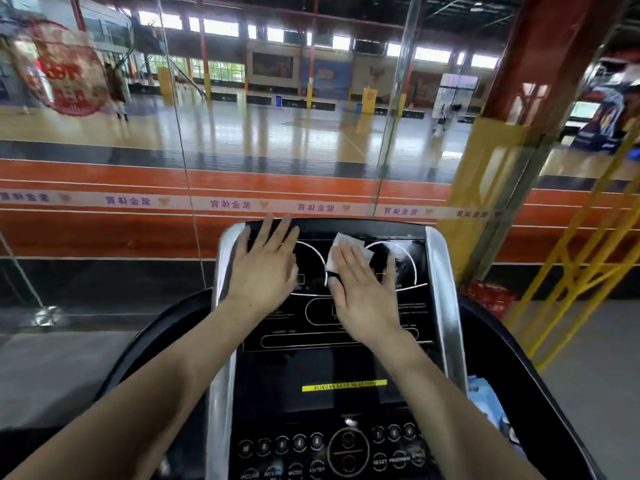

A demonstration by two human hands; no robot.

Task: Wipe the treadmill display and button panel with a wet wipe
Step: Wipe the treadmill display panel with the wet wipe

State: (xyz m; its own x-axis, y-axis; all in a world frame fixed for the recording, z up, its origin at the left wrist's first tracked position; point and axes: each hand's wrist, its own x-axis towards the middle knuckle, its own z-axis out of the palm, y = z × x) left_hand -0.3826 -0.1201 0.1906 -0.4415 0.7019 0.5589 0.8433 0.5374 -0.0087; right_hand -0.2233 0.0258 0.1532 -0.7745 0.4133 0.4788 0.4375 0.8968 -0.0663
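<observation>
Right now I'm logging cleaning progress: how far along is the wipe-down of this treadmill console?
Nothing looks finished. In hand: the right hand presses the white wet wipe flat on the glossy black display, mid-panel; the left hand rests flat on its left side. Left: the lower black button panel, where no hand or wipe is.

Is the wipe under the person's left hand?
No, the white wet wipe lies under the flat right hand; the left hand rests bare on the display.

One wide-angle head view only; it looks forward and down, close over the treadmill console (332, 341), both forearms reaching in from below; the sports hall floor (277, 133) lies far beyond.
</observation>
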